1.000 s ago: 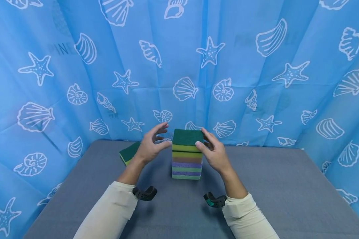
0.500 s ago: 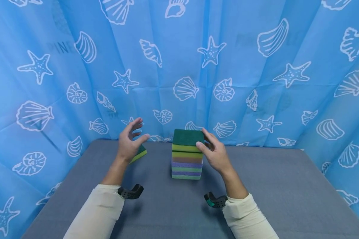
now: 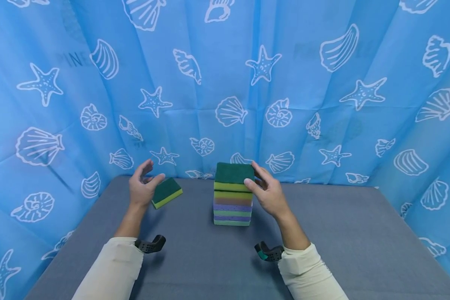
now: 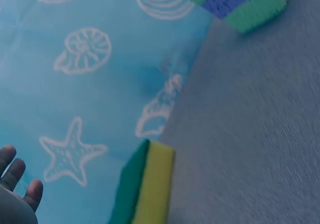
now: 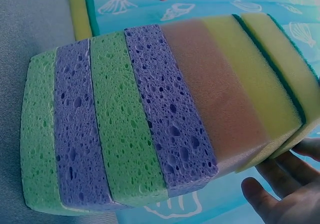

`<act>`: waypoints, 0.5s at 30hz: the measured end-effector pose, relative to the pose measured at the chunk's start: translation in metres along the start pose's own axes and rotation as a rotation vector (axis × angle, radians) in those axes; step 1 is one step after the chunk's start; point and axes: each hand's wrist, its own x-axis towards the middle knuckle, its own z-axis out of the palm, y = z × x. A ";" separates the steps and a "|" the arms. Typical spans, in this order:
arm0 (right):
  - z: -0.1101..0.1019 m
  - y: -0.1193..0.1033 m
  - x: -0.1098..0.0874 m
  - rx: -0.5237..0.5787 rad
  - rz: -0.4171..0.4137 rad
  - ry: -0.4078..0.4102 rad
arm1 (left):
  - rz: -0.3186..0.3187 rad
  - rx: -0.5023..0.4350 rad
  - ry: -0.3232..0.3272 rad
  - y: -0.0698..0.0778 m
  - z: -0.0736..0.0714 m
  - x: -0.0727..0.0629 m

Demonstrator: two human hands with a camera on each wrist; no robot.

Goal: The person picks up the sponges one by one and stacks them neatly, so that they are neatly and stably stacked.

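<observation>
A stack of sponges (image 3: 232, 208) stands on the table in the head view. Its lower layers are pale green and purple, with brownish and yellow ones above and a dark green scouring pad on top. My right hand (image 3: 268, 193) rests against the right side near the top, thumb by the front corner and index finger towards the back corner. To the left lies a loose yellow sponge with a green scouring pad (image 3: 167, 192). My left hand (image 3: 142, 185) is beside its left end, fingers relaxed and holding nothing; in the left wrist view its fingertips (image 4: 15, 171) are apart from the sponge.
A grey cloth-covered table (image 3: 341, 241) spreads under both arms. Behind it hangs a blue curtain (image 3: 195, 100) printed with white shells and starfish, close to the table's back edge. Each wrist wears a black camera mount, such as the left mount (image 3: 151, 244).
My left hand has moved left, away from the stack and past the loose sponge, which now shows more fully. My right hand stays by the top of the stack.
</observation>
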 end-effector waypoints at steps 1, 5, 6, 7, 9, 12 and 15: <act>0.000 0.000 0.000 -0.002 0.000 0.000 | -0.007 0.005 0.009 -0.004 -0.001 0.000; -0.001 0.005 0.001 -0.003 -0.004 0.002 | -0.057 0.038 0.026 -0.015 -0.005 -0.002; -0.001 0.010 0.001 0.001 -0.011 0.003 | -0.075 0.046 0.024 -0.019 -0.006 -0.002; -0.001 0.015 0.002 0.003 -0.015 0.002 | -0.096 0.051 0.022 -0.025 -0.008 -0.002; -0.001 0.026 0.003 0.008 -0.027 0.004 | -0.146 0.059 0.012 -0.039 -0.011 -0.003; -0.002 0.038 0.004 0.017 -0.041 0.007 | -0.219 0.080 0.000 -0.064 -0.015 -0.004; -0.002 0.041 0.005 0.022 -0.050 0.010 | -0.284 0.101 -0.001 -0.083 -0.017 -0.008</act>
